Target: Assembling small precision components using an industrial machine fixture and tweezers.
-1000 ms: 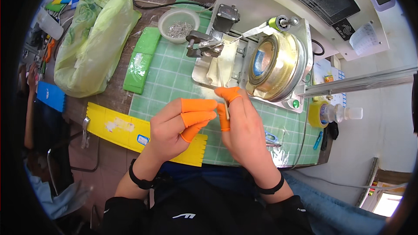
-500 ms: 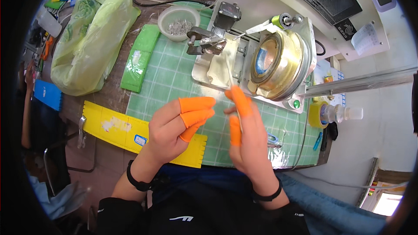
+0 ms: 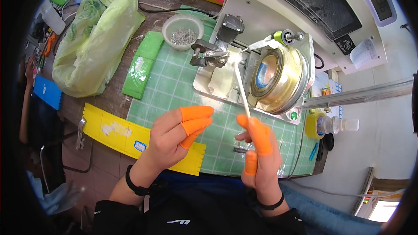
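Orange finger cots cover several fingertips of both hands. My right hand point(image 3: 263, 148) grips a thin white stick point(image 3: 242, 88), which slants up and away. The far tip of the stick is by the bright spot at the metal clamp point(image 3: 217, 55) of a bench machine. My left hand point(image 3: 174, 135) hovers over the green gridded mat point(image 3: 174, 76), its fingertips pinched together. Whatever it may hold is too small or hidden to see. To the right of the clamp stands a round brass-coloured drum point(image 3: 283, 78) on the machine base.
A white bowl point(image 3: 183, 32) of small metal pieces sits beyond my left hand. Green point(image 3: 141, 67) and yellow point(image 3: 113, 128) flat strips lie left and near. A pale green plastic bag point(image 3: 96, 43) fills the far left. Right stand a tape roll point(image 3: 312, 126) and a clear bottle point(image 3: 335, 125).
My right hand has moved nearer and slightly right, bringing the stick with it, so more of the stick shows. My left hand stays pinched in nearly the same place.
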`<action>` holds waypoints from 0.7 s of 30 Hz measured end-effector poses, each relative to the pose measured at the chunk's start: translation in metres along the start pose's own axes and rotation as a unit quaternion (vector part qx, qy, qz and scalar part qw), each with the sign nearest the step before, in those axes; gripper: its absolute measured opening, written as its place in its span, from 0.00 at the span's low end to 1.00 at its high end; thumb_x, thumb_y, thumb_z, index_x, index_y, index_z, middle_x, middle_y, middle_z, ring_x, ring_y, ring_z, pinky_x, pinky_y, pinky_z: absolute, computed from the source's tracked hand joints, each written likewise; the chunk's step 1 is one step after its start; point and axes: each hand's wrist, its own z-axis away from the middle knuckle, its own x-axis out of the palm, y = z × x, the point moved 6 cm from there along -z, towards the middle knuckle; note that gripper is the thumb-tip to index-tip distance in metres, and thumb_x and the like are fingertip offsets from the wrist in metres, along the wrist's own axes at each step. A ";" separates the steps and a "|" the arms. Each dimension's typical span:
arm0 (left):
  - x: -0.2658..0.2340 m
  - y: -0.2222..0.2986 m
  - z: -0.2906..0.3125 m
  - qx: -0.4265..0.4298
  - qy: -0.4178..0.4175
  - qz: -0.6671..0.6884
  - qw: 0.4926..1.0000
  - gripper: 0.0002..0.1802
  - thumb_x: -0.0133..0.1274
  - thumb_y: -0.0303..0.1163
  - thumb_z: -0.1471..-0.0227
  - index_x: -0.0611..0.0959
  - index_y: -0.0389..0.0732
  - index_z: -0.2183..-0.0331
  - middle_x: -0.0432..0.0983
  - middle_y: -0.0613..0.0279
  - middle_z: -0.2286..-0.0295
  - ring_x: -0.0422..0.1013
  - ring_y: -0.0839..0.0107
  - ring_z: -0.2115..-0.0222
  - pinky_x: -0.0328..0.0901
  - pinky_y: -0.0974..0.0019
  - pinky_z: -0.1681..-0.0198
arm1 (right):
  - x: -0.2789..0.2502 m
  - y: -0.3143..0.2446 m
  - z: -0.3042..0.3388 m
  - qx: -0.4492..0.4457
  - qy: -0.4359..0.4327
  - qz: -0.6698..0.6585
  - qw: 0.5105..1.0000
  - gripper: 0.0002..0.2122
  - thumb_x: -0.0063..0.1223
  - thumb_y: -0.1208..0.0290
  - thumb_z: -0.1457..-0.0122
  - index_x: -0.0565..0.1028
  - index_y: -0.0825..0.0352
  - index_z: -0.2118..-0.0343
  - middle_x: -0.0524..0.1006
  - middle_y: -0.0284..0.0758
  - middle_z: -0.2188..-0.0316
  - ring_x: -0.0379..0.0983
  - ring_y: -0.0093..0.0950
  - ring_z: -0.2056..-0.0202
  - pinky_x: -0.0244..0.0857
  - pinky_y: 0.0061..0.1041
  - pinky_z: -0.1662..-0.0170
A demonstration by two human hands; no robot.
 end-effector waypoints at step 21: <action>0.001 0.007 0.001 -0.004 0.021 0.007 1.000 0.11 0.57 0.15 0.46 0.86 0.33 0.60 0.82 0.50 0.57 0.78 0.64 0.66 0.73 0.70 0.66 | -0.066 0.045 0.065 0.190 0.027 0.211 0.959 0.30 0.57 0.62 0.35 0.64 0.66 0.33 0.67 0.49 0.36 0.61 0.51 0.36 0.54 0.44 0.34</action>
